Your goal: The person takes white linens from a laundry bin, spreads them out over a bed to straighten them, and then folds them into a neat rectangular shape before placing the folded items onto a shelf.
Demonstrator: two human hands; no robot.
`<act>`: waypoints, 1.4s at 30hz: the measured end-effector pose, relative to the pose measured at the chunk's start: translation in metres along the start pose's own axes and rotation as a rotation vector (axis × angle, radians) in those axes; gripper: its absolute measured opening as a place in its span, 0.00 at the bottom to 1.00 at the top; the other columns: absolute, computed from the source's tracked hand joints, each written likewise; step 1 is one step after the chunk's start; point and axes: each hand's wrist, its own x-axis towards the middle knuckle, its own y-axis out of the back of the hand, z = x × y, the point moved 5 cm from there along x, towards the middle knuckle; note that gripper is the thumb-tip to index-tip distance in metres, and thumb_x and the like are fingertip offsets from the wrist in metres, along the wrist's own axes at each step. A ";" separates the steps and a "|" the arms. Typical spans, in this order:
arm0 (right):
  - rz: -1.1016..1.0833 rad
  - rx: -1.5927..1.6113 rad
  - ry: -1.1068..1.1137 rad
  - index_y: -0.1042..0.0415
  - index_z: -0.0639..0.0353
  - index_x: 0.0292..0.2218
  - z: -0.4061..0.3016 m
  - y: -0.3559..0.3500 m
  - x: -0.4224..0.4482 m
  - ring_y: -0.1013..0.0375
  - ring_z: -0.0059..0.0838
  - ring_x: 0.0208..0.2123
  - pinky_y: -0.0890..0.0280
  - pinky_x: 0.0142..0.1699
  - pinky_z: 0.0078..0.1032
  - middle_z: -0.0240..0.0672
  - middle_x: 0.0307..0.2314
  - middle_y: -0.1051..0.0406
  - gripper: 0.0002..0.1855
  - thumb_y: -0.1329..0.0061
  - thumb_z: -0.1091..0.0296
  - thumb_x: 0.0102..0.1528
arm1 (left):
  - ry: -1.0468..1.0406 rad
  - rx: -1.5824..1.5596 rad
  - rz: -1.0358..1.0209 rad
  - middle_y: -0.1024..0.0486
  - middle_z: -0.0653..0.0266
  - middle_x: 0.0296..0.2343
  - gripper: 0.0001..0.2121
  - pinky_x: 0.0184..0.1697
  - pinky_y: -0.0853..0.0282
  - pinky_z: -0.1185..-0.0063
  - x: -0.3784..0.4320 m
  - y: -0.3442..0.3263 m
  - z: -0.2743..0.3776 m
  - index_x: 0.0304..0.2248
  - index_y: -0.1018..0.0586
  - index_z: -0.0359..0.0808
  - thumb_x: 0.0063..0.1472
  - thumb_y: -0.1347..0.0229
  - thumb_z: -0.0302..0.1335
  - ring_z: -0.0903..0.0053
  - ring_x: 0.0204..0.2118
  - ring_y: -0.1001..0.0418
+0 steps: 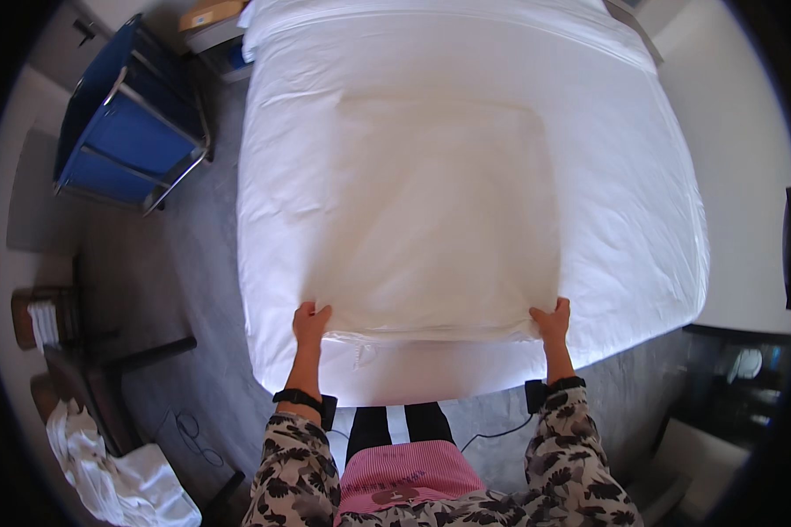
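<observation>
A white pillow or cushion in a cloth cover [445, 217] is held flat over the near part of a bed with white bedding [619, 165]. My left hand [312, 321] pinches its near left corner between thumb and fingers. At the near right corner, my right hand [552, 321] grips the same cloth. The near edge between my hands looks like an opening or seam, with a small frayed or lacy bit hanging close to my left hand. Whether anything fills the cover cannot be told.
A blue folding frame with metal tubes [132, 145] stands left of the bed. White cloths [105, 468] lie on furniture at the lower left. A cable [194, 438] is coiled on the grey floor. Dark shelving [718, 388] stands at the lower right.
</observation>
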 end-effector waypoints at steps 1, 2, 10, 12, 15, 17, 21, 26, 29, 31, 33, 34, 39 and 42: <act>0.019 -0.007 -0.013 0.42 0.65 0.41 -0.007 0.003 -0.003 0.32 0.32 0.31 0.35 0.36 0.27 0.42 0.31 0.33 0.31 0.44 0.70 0.35 | -0.004 -0.128 0.064 0.32 0.67 0.21 0.18 0.26 0.37 0.81 -0.003 0.001 0.004 0.27 0.31 0.31 0.40 0.38 0.33 0.80 0.23 0.35; -0.071 0.168 -0.191 0.42 0.65 0.42 -0.007 -0.006 -0.006 0.32 0.33 0.32 0.36 0.37 0.28 0.42 0.32 0.33 0.32 0.43 0.68 0.35 | 0.049 -0.081 0.080 0.33 0.67 0.24 0.20 0.25 0.37 0.83 -0.005 0.004 0.006 0.34 0.32 0.32 0.42 0.38 0.31 0.83 0.23 0.36; -0.531 0.686 -0.450 0.35 0.68 0.39 -0.080 0.018 -0.041 0.30 0.34 0.31 0.34 0.37 0.28 0.41 0.30 0.31 0.24 0.48 0.66 0.40 | 0.221 -0.550 -0.400 0.28 0.58 0.34 0.20 0.38 0.35 0.81 -0.038 0.020 0.048 0.41 0.31 0.24 0.49 0.43 0.26 0.75 0.35 0.29; -0.577 0.780 -0.524 0.35 0.71 0.39 -0.082 0.032 -0.056 0.29 0.37 0.32 0.31 0.35 0.31 0.42 0.30 0.31 0.22 0.50 0.71 0.42 | 0.197 -0.645 -0.396 0.27 0.57 0.32 0.17 0.36 0.34 0.81 -0.049 0.039 0.058 0.38 0.29 0.24 0.48 0.43 0.25 0.75 0.32 0.29; -0.609 0.692 -0.699 0.38 0.68 0.43 -0.065 0.034 -0.121 0.31 0.38 0.37 0.33 0.41 0.33 0.43 0.34 0.32 0.24 0.49 0.70 0.44 | 0.216 -0.586 -0.348 0.27 0.58 0.30 0.16 0.34 0.33 0.80 -0.040 0.084 0.036 0.37 0.29 0.24 0.48 0.43 0.25 0.75 0.30 0.28; -0.714 0.634 -0.768 0.40 0.65 0.47 -0.031 0.006 -0.173 0.34 0.38 0.42 0.38 0.48 0.34 0.40 0.40 0.34 0.30 0.46 0.69 0.42 | 0.193 -0.513 -0.270 0.27 0.59 0.26 0.14 0.30 0.33 0.80 -0.026 0.107 0.024 0.34 0.27 0.26 0.48 0.43 0.25 0.76 0.26 0.28; -0.911 0.196 -0.667 0.36 0.64 0.44 -0.011 -0.036 -0.212 0.32 0.30 0.37 0.34 0.37 0.26 0.37 0.37 0.32 0.33 0.43 0.53 0.41 | 0.243 -0.705 0.107 0.30 0.65 0.21 0.12 0.23 0.36 0.83 -0.017 0.135 -0.046 0.29 0.27 0.31 0.47 0.41 0.29 0.81 0.20 0.33; -1.081 -0.921 0.134 0.27 0.56 0.22 -0.039 -0.001 -0.114 0.28 0.33 0.25 0.34 0.31 0.28 0.36 0.20 0.28 0.25 0.54 0.40 0.45 | -0.132 0.131 0.738 0.34 0.58 0.36 0.18 0.38 0.36 0.76 -0.050 0.126 -0.040 0.34 0.28 0.34 0.43 0.39 0.30 0.67 0.39 0.35; -0.549 -0.491 0.397 0.30 0.57 0.32 -0.146 0.013 -0.068 0.31 0.41 0.31 0.36 0.36 0.34 0.39 0.26 0.30 0.13 0.53 0.57 0.48 | -0.556 0.085 0.561 0.39 0.55 0.46 0.17 0.47 0.42 0.72 -0.043 0.089 0.062 0.39 0.29 0.34 0.46 0.43 0.24 0.62 0.47 0.40; -0.383 -0.458 0.696 0.36 0.60 0.42 -0.214 -0.013 -0.049 0.34 0.45 0.38 0.38 0.41 0.34 0.45 0.35 0.33 0.19 0.54 0.65 0.48 | -0.788 0.152 0.341 0.42 0.54 0.49 0.18 0.51 0.48 0.68 -0.029 0.049 0.135 0.40 0.30 0.34 0.47 0.43 0.24 0.61 0.51 0.43; -0.339 -0.317 0.909 0.40 0.60 0.46 -0.264 -0.056 -0.034 0.38 0.48 0.44 0.42 0.48 0.35 0.48 0.41 0.37 0.23 0.55 0.68 0.48 | -0.926 0.317 0.201 0.44 0.54 0.51 0.20 0.54 0.52 0.64 -0.002 0.009 0.185 0.43 0.31 0.36 0.49 0.44 0.27 0.62 0.53 0.47; -0.323 -0.325 0.906 0.42 0.59 0.49 -0.280 -0.079 -0.027 0.42 0.46 0.48 0.45 0.50 0.35 0.48 0.46 0.41 0.25 0.55 0.67 0.49 | -0.959 0.396 0.199 0.46 0.55 0.52 0.21 0.54 0.54 0.64 0.009 -0.007 0.201 0.45 0.33 0.38 0.50 0.45 0.30 0.63 0.55 0.49; -0.164 -0.585 0.868 0.51 0.52 0.55 -0.306 -0.160 0.008 0.53 0.41 0.55 0.57 0.57 0.38 0.46 0.53 0.52 0.29 0.61 0.59 0.53 | -1.107 0.560 0.147 0.51 0.60 0.55 0.28 0.57 0.61 0.63 0.066 -0.080 0.257 0.52 0.41 0.42 0.54 0.50 0.40 0.67 0.58 0.54; -0.089 -0.722 0.818 0.52 0.48 0.56 -0.267 -0.181 0.055 0.58 0.36 0.58 0.62 0.58 0.38 0.41 0.55 0.56 0.28 0.67 0.54 0.56 | -1.196 0.686 0.255 0.49 0.61 0.54 0.28 0.58 0.62 0.63 0.109 -0.112 0.272 0.53 0.41 0.45 0.54 0.52 0.44 0.70 0.58 0.53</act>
